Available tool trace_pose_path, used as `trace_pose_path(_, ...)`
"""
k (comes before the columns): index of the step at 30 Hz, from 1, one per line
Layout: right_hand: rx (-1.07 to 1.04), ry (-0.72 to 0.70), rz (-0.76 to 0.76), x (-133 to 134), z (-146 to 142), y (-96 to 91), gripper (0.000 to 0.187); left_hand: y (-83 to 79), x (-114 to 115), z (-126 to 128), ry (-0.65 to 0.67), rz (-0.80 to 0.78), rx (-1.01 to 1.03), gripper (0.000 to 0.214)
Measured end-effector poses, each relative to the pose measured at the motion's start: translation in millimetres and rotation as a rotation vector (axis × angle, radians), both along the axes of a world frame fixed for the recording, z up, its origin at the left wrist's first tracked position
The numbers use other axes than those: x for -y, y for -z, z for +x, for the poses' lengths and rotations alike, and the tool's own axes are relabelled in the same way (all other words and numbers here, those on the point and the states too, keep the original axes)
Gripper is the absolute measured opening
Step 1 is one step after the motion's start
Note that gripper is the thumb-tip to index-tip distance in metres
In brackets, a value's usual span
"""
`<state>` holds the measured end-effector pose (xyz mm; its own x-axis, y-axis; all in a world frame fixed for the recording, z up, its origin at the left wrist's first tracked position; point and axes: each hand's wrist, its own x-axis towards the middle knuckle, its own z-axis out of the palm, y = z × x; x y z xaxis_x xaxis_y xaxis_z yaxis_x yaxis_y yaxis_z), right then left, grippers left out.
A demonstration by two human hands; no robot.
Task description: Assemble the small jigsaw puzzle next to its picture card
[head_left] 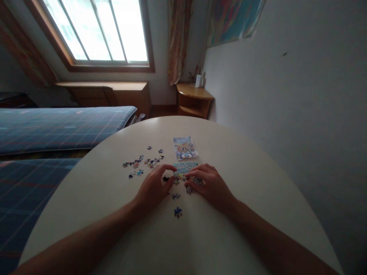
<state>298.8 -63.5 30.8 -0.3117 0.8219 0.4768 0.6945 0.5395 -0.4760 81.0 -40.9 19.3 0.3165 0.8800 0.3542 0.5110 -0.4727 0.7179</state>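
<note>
A partly assembled jigsaw puzzle (185,168) lies flat on the table, with light-blue lettering along its far edge. My left hand (155,185) holds its left side, the forefinger curved to the far corner and the thumb nearer me. On the right side, my right hand (210,185) has its bent fingertips and thumb on the puzzle, covering part of it. Whether a single piece sits under those fingertips is too small to tell. Two loose puzzle pieces, a small one (176,196) and a dark-blue one (178,212), lie between my forearms.
Several loose pieces (136,163) are scattered left of my left hand. Beyond the puzzle lies a colourful printed picture sheet (185,148). The round white table (235,152) stands beside a plaid-covered bed (71,128) and a wall (301,95); a corner shelf (195,91) stands behind.
</note>
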Motion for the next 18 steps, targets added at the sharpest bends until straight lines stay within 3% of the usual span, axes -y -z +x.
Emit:
trace_pose_path(8,0.038,0.029,-0.136,-3.2,-6.0,3.7,0.02,3.9,-4.9,5.5,-0.004,0.016,-0.117,0.04)
trace_pose_path(18,0.094,0.013,-0.174,-4.5,-10.0,-0.1,0.019,-3.5,-3.6,6.6,-0.003,-0.029,-0.125,0.035)
